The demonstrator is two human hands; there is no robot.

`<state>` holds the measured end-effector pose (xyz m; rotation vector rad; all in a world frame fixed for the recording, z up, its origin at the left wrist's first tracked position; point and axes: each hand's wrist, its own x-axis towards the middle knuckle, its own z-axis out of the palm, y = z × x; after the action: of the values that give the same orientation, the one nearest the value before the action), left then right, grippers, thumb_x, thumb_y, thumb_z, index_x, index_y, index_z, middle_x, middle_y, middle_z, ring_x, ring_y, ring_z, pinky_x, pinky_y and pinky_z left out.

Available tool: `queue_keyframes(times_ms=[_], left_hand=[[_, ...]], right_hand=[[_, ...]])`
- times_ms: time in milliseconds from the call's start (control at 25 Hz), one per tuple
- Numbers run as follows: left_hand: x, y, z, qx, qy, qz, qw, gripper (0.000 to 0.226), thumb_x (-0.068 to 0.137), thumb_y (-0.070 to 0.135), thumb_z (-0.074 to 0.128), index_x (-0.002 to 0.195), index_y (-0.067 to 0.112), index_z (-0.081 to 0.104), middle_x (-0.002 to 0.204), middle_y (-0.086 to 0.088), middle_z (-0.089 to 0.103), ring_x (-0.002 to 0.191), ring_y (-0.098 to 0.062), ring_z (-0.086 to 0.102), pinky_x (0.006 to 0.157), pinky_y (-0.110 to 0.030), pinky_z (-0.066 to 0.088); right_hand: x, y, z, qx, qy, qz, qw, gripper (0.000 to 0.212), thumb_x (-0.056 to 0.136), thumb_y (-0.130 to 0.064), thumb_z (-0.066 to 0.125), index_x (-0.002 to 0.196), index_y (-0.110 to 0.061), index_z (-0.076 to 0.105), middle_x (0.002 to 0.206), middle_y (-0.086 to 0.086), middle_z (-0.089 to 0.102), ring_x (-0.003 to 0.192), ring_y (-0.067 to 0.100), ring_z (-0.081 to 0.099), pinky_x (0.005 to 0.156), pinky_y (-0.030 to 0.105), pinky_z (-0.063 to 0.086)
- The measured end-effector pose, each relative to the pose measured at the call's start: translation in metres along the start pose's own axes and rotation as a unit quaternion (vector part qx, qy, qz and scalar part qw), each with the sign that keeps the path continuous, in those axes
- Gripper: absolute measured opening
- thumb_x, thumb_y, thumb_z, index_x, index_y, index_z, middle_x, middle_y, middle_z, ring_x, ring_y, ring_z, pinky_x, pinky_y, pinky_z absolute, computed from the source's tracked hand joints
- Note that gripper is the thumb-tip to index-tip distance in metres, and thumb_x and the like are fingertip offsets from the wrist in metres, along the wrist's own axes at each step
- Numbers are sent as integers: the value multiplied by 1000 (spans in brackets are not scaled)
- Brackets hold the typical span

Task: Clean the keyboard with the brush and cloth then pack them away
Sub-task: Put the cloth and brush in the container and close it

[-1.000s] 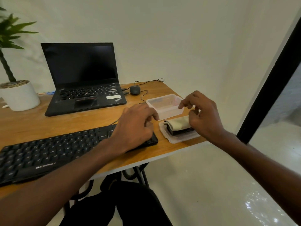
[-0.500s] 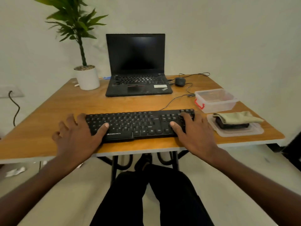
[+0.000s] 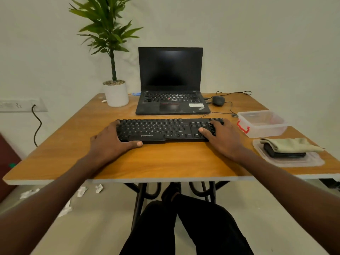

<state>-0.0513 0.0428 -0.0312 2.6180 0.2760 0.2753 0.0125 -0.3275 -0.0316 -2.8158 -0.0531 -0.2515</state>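
Gripping both ends of the long black plastic keyboard (image 3: 168, 130) on the wooden bench (image 3: 165, 162), the left hand (image 3: 108, 142) and right hand (image 3: 223, 138) curl their fingers around it.

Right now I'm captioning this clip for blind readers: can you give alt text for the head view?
A person's left hand and right hand hold the ends of a black keyboard on a wooden table. To the right, a cloth drapes over a brush on a lid, beside a clear box.

"ZEBRONICS" on the black keyboard (image 3: 165, 128)
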Motion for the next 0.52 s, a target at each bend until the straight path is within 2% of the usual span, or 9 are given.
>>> queue_keyframes(times_ms=[160, 240, 360, 440, 520], left_hand=[[28, 1, 11, 26, 39, -7, 999, 119, 67, 96, 60, 156, 21, 38, 156, -8, 50, 141, -33, 49, 115, -61, 34], [30, 1, 17, 68, 99, -1, 993, 102, 77, 90, 60, 147, 16, 47, 148, -12, 52, 134, -36, 51, 109, -59, 40], [22, 1, 22, 114, 172, 87, 975, 55, 89, 68, 63, 117, 20, 58, 122, -7, 55, 116, -31, 55, 100, -54, 42], [19, 2, 20, 117, 160, 134, 971, 34, 95, 59, 63, 101, 25, 61, 110, 1, 55, 108, -24, 56, 100, -52, 41], [18, 2, 18, 112, 142, 146, 973, 29, 97, 55, 62, 94, 27, 63, 105, 5, 55, 104, -21, 56, 98, -50, 40]], right_hand=[[27, -10, 13, -19, 20, 19, 999, 80, 97, -79, 23, 156, -27, 39, 164, 20, 26, 152, 42, 21, 119, 61, 23], [27, -15, 14, -49, 77, 38, 995, 75, 99, -76, 26, 149, -24, 46, 156, 21, 33, 146, 42, 30, 115, 61, 30], [20, -19, 12, -92, 150, 0, 984, 58, 103, -64, 32, 128, -17, 56, 134, 15, 50, 126, 34, 47, 102, 56, 43], [17, -20, 12, -97, 144, -22, 985, 49, 105, -58, 35, 120, -18, 59, 127, 10, 55, 120, 30, 50, 101, 56, 43], [17, -20, 13, -89, 137, -25, 986, 44, 105, -54, 38, 118, -18, 60, 123, 8, 57, 118, 28, 52, 102, 55, 45]])
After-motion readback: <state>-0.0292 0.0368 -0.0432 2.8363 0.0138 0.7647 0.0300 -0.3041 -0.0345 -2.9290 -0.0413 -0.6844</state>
